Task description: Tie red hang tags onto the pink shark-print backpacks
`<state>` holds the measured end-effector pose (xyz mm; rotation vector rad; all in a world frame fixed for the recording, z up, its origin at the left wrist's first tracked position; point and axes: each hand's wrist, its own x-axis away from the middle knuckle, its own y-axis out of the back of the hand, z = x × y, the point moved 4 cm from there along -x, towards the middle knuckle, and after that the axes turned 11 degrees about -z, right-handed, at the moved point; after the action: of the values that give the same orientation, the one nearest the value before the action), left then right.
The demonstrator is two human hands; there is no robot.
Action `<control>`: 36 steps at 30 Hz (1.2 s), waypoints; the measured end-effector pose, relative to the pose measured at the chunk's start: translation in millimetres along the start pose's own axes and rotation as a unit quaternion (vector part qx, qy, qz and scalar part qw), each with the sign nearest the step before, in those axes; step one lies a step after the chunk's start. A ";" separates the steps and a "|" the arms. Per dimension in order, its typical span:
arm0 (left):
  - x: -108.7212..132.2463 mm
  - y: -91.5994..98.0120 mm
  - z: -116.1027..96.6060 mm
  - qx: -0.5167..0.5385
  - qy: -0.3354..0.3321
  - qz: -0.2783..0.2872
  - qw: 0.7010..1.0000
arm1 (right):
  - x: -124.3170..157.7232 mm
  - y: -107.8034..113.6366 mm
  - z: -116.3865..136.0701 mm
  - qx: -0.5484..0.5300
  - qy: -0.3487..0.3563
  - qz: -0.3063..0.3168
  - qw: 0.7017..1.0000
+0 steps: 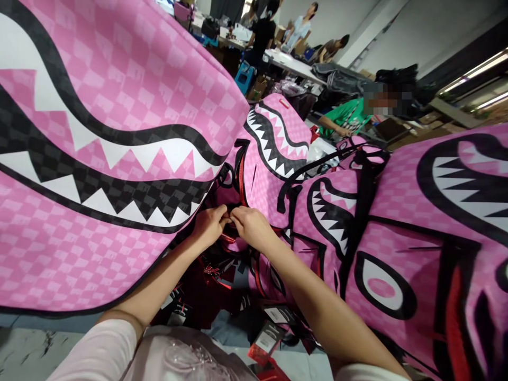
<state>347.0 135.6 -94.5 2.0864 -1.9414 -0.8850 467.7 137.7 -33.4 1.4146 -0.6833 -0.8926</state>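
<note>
Large pink checkered panel (119, 143): smooth, leather-look, curved edge with dark trim, printed shark mouth, jagged white teeth. Below right end of large panel: jumbled heap of shiny red-and-black material (216, 278), flat card tag (266, 338) farther right and lower. Immediately right of large panel: upright pink checkered bag (273, 159), same tooth print, small red label up top, red zipper strip (241, 182) on side facing large panel. Farther right of it: smaller pink bag (333, 211), shark print, black straps. Farthest right: big pink bag (428, 264), eye-and-teeth print, black trim.

Left forearm (162, 278) angled up and rightward, across lower right edge of large panel; right forearm (313, 280) mirrored, angled up and leftward. Wrists slightly bent, backs up.

Left hand (210, 228) just off right end of large panel: fingers curled, narrow pinch. Right hand (250, 228) next to it: also narrow, curled, fingertips nearly meeting left ones. Both at base of red zipper strip; anything between fingertips too small to tell.
</note>
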 end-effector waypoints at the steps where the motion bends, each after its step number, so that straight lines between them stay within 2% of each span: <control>1: 0.3 0.2 -0.6 0.002 0.002 -0.005 1.000 | 0.3 -0.1 -0.8 -0.010 -0.002 -0.006 1.000; 5: 2.8 -2.9 -2.9 0.054 -0.026 0.030 0.998 | 2.3 -0.9 -4.0 -0.026 -0.012 -0.023 0.999; 10: 3.0 0.1 0.2 -0.002 -0.016 -0.004 1.000 | 3.3 0.0 -5.2 -0.091 -0.039 -0.045 0.994; 14: 3.8 0.0 -3.4 0.027 -0.020 0.035 0.999 | 3.8 1.0 -6.7 -0.151 -0.073 -0.061 0.984; 18: 3.5 4.6 -5.1 -0.005 -0.012 0.005 1.000 | 4.9 0.7 -7.4 -0.175 -0.093 -0.070 0.978; 20: 4.1 3.5 -6.4 0.019 -0.022 0.022 0.999 | 5.5 0.0 -8.0 -0.181 -0.101 -0.072 0.976; 22: 5.3 1.4 -6.5 0.030 -0.028 0.044 0.998 | 6.2 -1.0 -8.2 -0.187 -0.099 -0.076 0.974; 26: 6.6 3.6 -4.3 -0.014 -0.030 0.011 0.999 | 7.7 -2.7 -8.9 -0.200 -0.090 -0.093 0.971; 30: 9.3 1.8 -6.0 -0.005 -0.057 0.042 0.997 | 9.3 -4.8 -8.3 -0.210 -0.086 -0.106 0.968; 33: 9.3 4.5 -4.8 -0.036 -0.048 0.014 0.998 | 10.5 -6.1 -7.7 -0.223 -0.086 -0.127 0.963; 36: 10.3 3.0 -5.4 -0.009 -0.059 0.035 0.998 | 11.6 -7.8 -7.6 -0.231 -0.091 -0.140 0.958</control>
<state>347.1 124.0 -91.8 1.9861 -2.0424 -1.0288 479.3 132.4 -42.9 1.0265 -0.3746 -1.3234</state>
